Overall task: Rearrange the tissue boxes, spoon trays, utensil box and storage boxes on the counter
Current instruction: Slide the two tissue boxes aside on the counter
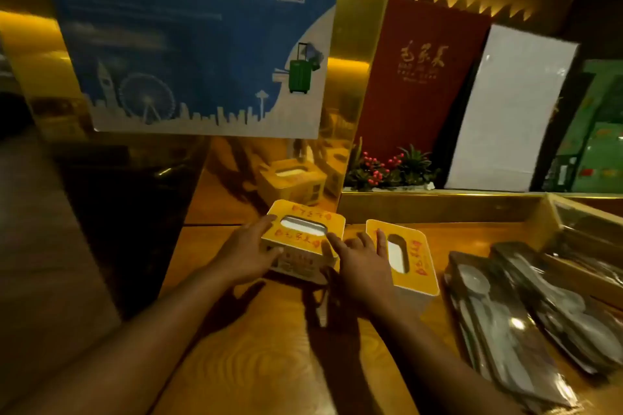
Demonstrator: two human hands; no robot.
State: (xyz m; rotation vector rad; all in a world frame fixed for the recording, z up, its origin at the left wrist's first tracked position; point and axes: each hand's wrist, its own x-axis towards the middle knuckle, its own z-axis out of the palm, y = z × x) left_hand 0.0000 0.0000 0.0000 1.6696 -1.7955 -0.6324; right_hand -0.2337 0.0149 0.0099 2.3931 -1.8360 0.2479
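**Both hands on the far tissue box**

You had your left hand (pixel 247 254) wrapped around the left end of the far box (pixel 303 236), fingers spread over its top edge and thumb on the near face. Your right hand (pixel 362 261) lay open in the gap between that box and the near box (pixel 403 256), its fingers fanned out, some against the right end of the far box and some touching the top of the near one. Whether the right hand actually gripped anything could not be told.

The far box sat just ahead of your hands, close to the mirrored wall (pixel 266 158); the near box stood just beside your right hand. Two spoon trays (pixel 526 320) lay well to the right of your right hand on the counter (pixel 269 364).

To do this step well, you probably needed even pressure from both ends, low on the box, so the card sides did not buckle. Sliding it would likely have been safer than lifting, and the near box looked close enough to be knocked askew
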